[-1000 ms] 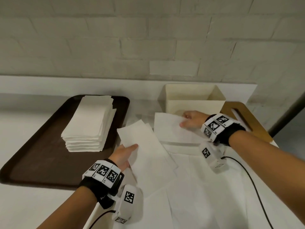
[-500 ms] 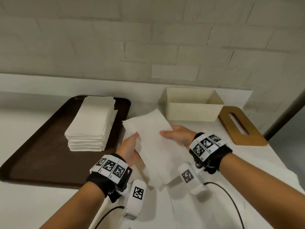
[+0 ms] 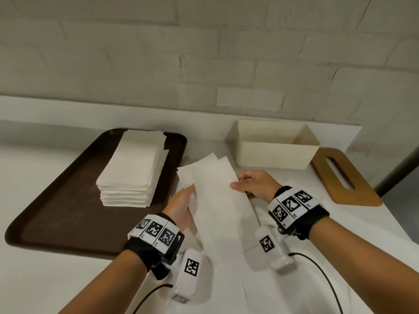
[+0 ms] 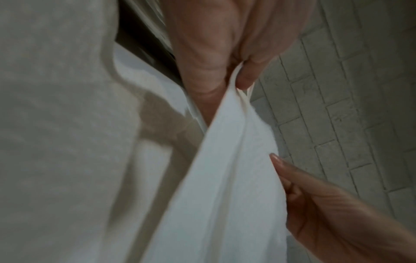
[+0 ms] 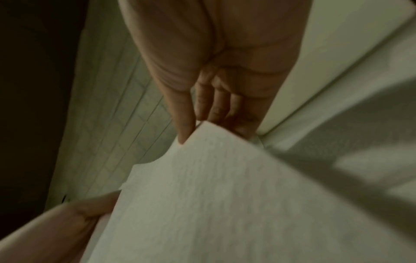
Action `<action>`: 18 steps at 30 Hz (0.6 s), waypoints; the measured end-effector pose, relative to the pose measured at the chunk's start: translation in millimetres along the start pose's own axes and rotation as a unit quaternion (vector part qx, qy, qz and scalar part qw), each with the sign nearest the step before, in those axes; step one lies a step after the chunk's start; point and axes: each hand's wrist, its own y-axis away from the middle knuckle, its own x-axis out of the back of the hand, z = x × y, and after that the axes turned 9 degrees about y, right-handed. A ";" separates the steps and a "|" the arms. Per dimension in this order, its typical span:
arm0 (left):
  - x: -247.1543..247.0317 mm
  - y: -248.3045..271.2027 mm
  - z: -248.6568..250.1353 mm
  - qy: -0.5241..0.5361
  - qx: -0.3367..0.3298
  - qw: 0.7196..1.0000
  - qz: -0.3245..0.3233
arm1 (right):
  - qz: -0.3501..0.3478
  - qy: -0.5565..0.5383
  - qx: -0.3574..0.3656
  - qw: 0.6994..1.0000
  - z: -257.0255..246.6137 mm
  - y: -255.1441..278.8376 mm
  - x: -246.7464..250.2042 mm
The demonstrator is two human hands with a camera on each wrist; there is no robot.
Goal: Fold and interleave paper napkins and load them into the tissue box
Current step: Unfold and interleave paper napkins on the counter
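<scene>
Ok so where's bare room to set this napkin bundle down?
Bare tray in front of the napkin stack, and the open tissue box. Crowded: loose napkins beneath both hands, left and right; the wooden lid fills the right.

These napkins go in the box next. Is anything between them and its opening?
Nothing visible. The box is open and looks empty; its wooden lid lies beside it. Both hands hold the napkins.

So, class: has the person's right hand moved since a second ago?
Yes. The right hand has pulled back from the open cream tissue box toward the body, and now pinches the white paper napkins.
</scene>
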 end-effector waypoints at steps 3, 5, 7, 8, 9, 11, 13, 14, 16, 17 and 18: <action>0.5 -3.4 -0.1 0.005 0.005 1.000 0.018 | 0.070 0.028 0.036 0.997 1.7 -2.4 1.6; 0.7 -2.9 1.3 0.017 0.004 1.000 0.015 | 0.083 -0.006 0.045 0.995 2.2 -2.8 5.0; 2.6 -3.4 1.9 0.019 0.002 1.000 0.012 | 0.048 -0.091 0.044 0.994 0.3 -1.4 9.0; 3.6 -3.7 2.5 0.021 0.007 1.000 0.010 | 0.020 -0.131 0.040 0.990 -1.0 -0.8 9.7; 4.5 -4.1 2.9 0.025 0.013 1.000 0.007 | -0.007 -0.156 0.033 0.987 -2.0 -1.5 9.4; 4.5 -7.0 2.2 0.042 0.013 0.999 -0.007 | -0.037 -0.154 0.019 0.987 -2.6 -4.8 4.2; 2.3 -9.1 2.2 0.056 0.004 0.998 -0.023 | -0.043 -0.113 0.006 0.993 -1.6 -11.3 -5.4; 1.4 -10.0 2.1 0.056 0.000 0.998 -0.030 | -0.044 -0.092 -0.001 0.995 -0.9 -14.9 -10.2; 2.8 -10.8 2.0 0.042 0.000 0.998 -0.039 | -0.045 -0.061 -0.011 0.997 1.0 -21.5 -17.6; 3.4 -10.0 2.2 0.031 -0.001 0.999 -0.040 | -0.044 -0.054 -0.011 0.998 2.2 -24.1 -19.8; 3.8 -8.8 2.3 0.018 -0.002 0.999 -0.040 | -0.045 -0.054 -0.012 0.997 3.2 -26.2 -21.3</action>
